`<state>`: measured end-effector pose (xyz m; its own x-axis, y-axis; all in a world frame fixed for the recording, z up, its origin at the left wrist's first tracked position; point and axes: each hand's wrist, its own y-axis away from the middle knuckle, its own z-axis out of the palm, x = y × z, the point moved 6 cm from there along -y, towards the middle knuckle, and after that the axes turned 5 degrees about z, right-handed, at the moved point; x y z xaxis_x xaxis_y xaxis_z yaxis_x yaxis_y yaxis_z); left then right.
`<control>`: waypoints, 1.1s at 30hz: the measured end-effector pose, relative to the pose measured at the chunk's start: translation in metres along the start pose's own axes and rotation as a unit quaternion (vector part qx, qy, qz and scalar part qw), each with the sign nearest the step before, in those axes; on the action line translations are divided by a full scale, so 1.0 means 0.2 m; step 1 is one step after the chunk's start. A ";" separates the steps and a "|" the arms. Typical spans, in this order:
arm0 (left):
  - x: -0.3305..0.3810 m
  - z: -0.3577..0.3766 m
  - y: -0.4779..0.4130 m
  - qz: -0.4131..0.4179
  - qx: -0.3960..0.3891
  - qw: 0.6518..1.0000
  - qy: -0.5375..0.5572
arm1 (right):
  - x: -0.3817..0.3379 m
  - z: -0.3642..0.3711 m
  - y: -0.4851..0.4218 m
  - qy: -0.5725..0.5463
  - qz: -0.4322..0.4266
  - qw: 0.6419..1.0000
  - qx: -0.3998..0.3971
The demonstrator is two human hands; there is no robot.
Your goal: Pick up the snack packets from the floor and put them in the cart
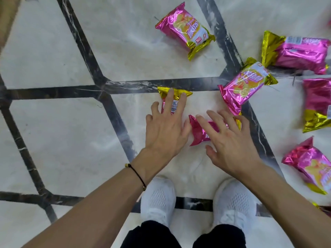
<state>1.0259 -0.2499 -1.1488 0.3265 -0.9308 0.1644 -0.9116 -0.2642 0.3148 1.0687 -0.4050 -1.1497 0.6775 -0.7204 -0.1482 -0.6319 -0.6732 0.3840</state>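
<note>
Underfoot, a pale marble floor (pixel 53 140) crossed by dark bands carries white shoes (pixel 157 199). Just beyond, the left hand (pixel 164 131) and right hand (pixel 231 142), fingers (pixel 169 99) spread apart, cover two shiny pink, gold-ended snack packets (pixel 197 136). Farther off and to the right, more packets (pixel 184 29) lie scattered.

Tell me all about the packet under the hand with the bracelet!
The packet is shiny foil, pink with a crinkled gold end pointing away from the person and a white barcode label. It lies flat on the pale marble floor, gold end at a dark stripe. Spread fingers of the left hand cover most of it.
</note>
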 end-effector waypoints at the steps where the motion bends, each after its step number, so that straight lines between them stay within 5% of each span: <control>1: 0.00 0.02 -0.01 0.001 0.000 1.000 -0.002 | 0.01 0.01 -0.01 0.012 0.002 1.000 -0.001; 20: -0.07 -0.02 0.04 -0.010 -0.007 1.000 0.020 | 0.06 -0.08 0.07 0.014 0.059 0.998 0.010; 33: -0.02 -1.08 0.26 0.073 0.036 0.993 0.091 | -0.09 -1.05 0.23 -0.094 0.116 0.988 0.045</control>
<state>1.0306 -0.2061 -0.9313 0.2231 -0.9012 0.3716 -0.9660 -0.1532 0.2084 1.1058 -0.3875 -0.9386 0.4339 -0.8695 -0.2360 -0.7984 -0.4925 0.3464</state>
